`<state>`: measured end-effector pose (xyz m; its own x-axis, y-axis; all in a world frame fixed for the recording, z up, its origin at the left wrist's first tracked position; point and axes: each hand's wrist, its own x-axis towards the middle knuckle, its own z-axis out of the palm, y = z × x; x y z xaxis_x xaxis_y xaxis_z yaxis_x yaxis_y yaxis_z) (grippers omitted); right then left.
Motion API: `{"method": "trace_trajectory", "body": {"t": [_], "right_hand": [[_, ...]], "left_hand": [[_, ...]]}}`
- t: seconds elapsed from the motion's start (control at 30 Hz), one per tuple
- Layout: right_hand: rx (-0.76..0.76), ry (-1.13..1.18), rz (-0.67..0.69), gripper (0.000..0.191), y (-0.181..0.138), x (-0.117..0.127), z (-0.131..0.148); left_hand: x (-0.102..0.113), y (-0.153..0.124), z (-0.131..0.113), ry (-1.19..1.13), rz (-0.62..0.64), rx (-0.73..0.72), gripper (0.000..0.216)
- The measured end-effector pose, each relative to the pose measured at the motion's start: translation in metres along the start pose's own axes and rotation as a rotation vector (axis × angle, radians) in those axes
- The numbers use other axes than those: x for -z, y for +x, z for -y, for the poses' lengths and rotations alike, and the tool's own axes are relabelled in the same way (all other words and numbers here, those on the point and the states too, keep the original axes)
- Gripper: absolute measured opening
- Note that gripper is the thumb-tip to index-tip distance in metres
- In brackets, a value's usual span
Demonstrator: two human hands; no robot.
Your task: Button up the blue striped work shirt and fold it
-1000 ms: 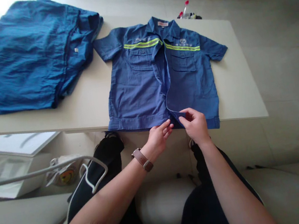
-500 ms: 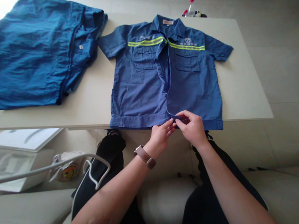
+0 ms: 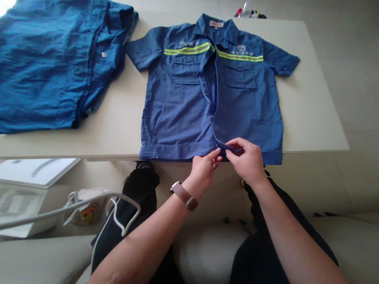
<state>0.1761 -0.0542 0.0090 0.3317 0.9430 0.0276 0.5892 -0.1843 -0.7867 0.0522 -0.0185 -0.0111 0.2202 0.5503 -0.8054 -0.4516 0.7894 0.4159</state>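
A blue short-sleeved work shirt [image 3: 249, 114] lies front up, its collar pointing away from me. Yellow-green reflective stripes cross the chest above two flap pockets. The front is parted down the middle, with the two edges meeting near the bottom hem. My left hand [image 3: 205, 170], a brown-strapped watch on its wrist, pinches the hem at the left front edge. Beside it, my right hand [image 3: 247, 159] is closed on the bottom corner of the right front edge. The fingertips partly hide the cloth between them, so any button there cannot be made out.
The shirt rests on a pale table [image 3: 313, 109]. More blue clothing [image 3: 36, 70] lies folded at the table's left. Red-capped bottles [image 3: 247, 7] stand behind the collar. A white box [image 3: 28, 185] and a grey-white tube [image 3: 61, 212] are at lower left.
The view has shifted slightly. Both hands stay at the shirt's hem, and the right hand's fingers have moved a little on the front corner.
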Motion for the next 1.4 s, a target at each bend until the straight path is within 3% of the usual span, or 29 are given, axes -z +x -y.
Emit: {"method": "trace_trajectory", "body": {"t": [0.13,0.23,0.63,0.73,0.87,0.93,1.0,1.13,1.2,1.4], "right_hand": [[-0.063,0.011,-0.202,0.012,0.005,0.006,-0.004],[-0.113,0.072,-0.273,0.014,0.007,0.009,-0.006],[-0.100,0.150,-0.101,0.013,0.005,-0.002,-0.002],[-0.081,0.118,-0.255,0.012,0.008,0.004,-0.002],[-0.060,0.050,-0.624,0.014,0.012,0.017,-0.003],[-0.026,0.018,-0.675,0.014,0.013,0.019,-0.004],[0.020,0.026,-0.537,0.012,0.011,0.015,-0.005],[0.025,0.115,-0.129,0.010,0.006,0.001,-0.006],[-0.003,0.130,-0.078,0.011,0.004,-0.003,-0.006],[-0.043,0.226,-0.089,0.013,0.003,0.001,-0.002]], "left_hand": [[0.001,0.001,0.001,0.020,-0.012,-0.015,0.024],[0.002,0.001,0.002,0.051,-0.009,-0.041,0.029],[0.000,0.000,0.000,0.249,0.039,-0.239,0.019],[0.001,0.000,0.000,0.294,0.037,-0.234,0.025],[0.003,-0.001,0.001,0.370,0.036,-0.243,0.034],[0.005,-0.002,0.001,0.436,0.035,-0.258,0.036],[0.006,-0.002,0.002,0.489,0.038,-0.278,0.037],[0.007,0.000,0.002,0.489,0.059,-0.312,0.034],[0.007,0.001,0.002,0.478,0.064,-0.319,0.033],[0.007,0.000,0.000,0.496,0.071,-0.332,0.032]]}}
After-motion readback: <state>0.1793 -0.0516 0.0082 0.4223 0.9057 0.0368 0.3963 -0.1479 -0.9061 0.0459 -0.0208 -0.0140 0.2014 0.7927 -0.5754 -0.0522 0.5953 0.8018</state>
